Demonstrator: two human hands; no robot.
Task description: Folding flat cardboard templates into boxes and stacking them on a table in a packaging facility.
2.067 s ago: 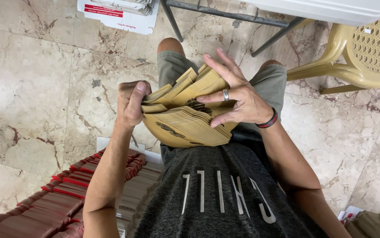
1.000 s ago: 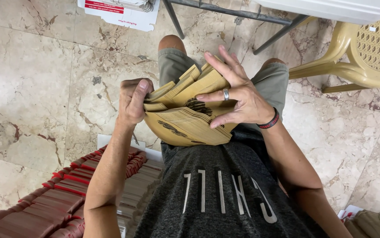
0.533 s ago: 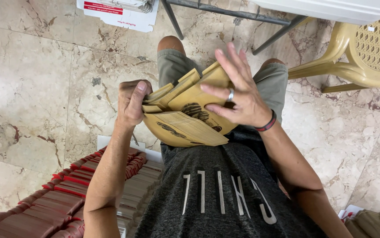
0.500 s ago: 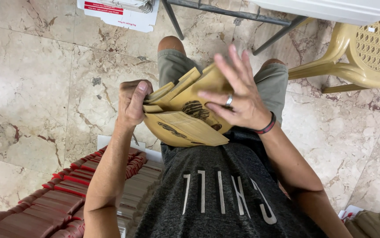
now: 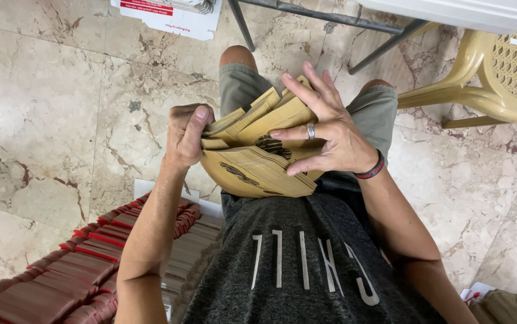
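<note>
Left hand (image 5: 185, 135) clamps the stack of tan paper bags (image 5: 257, 159) at its end, thumb on top. Right hand (image 5: 324, 129) spreads its fingers wide (ring showing) across the fanned bags beneath them.

Bright, even indoor light, soft shadows, sharp focus, slight wide-angle stretch at edges.

Stack of tan paper envelopes (image 5: 258, 162): over the lap, between both hands.
Left hand (image 5: 185, 135): at the stack's left edge.
Right hand (image 5: 330, 129): spread on the stack's top, right side.
Rows of red-edged brown packets (image 5: 84, 264): on the floor, left of the person.
Beige plastic chair (image 5: 498, 72): ahead, right.
Metal table legs (image 5: 330, 24): ahead of the knees.
</note>
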